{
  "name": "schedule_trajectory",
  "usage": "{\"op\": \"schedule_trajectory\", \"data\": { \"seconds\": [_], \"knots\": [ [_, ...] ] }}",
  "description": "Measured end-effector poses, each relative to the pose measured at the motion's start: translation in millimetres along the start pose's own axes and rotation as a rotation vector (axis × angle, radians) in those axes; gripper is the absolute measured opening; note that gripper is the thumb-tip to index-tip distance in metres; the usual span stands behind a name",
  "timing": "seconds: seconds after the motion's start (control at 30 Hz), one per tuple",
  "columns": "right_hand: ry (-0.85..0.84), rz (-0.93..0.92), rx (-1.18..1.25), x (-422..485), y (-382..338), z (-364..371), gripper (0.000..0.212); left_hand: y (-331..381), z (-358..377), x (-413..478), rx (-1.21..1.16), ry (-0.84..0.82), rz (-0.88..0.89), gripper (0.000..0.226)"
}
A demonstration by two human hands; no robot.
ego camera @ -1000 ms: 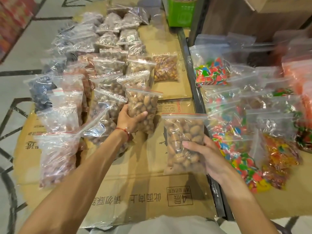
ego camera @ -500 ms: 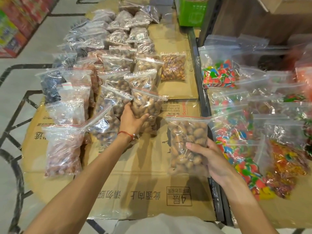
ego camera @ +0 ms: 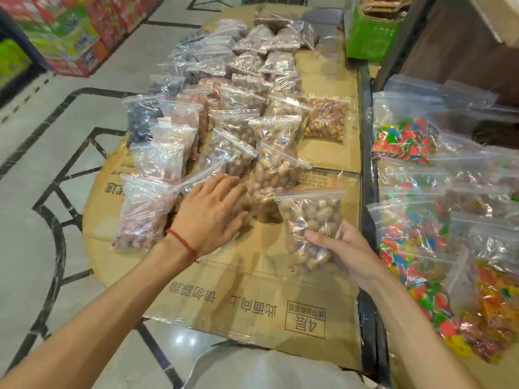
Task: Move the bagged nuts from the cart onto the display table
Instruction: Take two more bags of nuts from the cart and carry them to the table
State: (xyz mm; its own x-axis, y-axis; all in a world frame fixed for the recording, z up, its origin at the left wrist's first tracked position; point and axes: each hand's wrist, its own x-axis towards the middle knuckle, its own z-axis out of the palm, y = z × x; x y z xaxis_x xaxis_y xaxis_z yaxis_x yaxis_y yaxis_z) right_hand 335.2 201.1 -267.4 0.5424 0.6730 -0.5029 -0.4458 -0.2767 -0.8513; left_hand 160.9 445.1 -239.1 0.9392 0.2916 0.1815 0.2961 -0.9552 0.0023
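Pretty clearly a shop floor, some kind of grocery or snack store. Stacked retail cartons (ego camera: 70,37) in bright red and green line the aisle at the left, the polished tile floor (ego camera: 56,130) has that inlaid dark pattern, and the bench (ego camera: 252,299), covered in flattened cardboard, carries rows of zip bags of nuts (ego camera: 269,136), with bags of colourful candy (ego camera: 404,141) alongside.
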Motion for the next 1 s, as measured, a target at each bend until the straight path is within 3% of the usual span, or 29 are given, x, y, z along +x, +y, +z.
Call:
{"op": "schedule_trajectory", "data": {
  "seconds": [0.2, 0.53, 0.6, 0.73, 1.0],
  "knots": [
    [-0.068, -0.073, -0.094, 40, -7, 25, 0.040, -3, -2, -43, 0.127, -0.023, 0.000, 0.059],
    [0.070, -0.213, -0.357, 97, 8, 59, 0.068, 0, 2, -83, 0.122, -0.073, -0.030, 0.057],
    [0.067, -0.188, -0.352, 97, 8, 60, 0.066, -3, 4, -88, 0.111, -0.073, -0.031, 0.057],
    [0.087, -0.155, -0.368, 95, 12, 55, 0.089, -9, 9, -93, 0.087, -0.078, -0.026, 0.056],
    [0.222, -0.184, -0.458, 80, 27, 54, 0.083, -17, 16, -89, 0.034, -0.091, 0.008, 0.054]
  ]
}}
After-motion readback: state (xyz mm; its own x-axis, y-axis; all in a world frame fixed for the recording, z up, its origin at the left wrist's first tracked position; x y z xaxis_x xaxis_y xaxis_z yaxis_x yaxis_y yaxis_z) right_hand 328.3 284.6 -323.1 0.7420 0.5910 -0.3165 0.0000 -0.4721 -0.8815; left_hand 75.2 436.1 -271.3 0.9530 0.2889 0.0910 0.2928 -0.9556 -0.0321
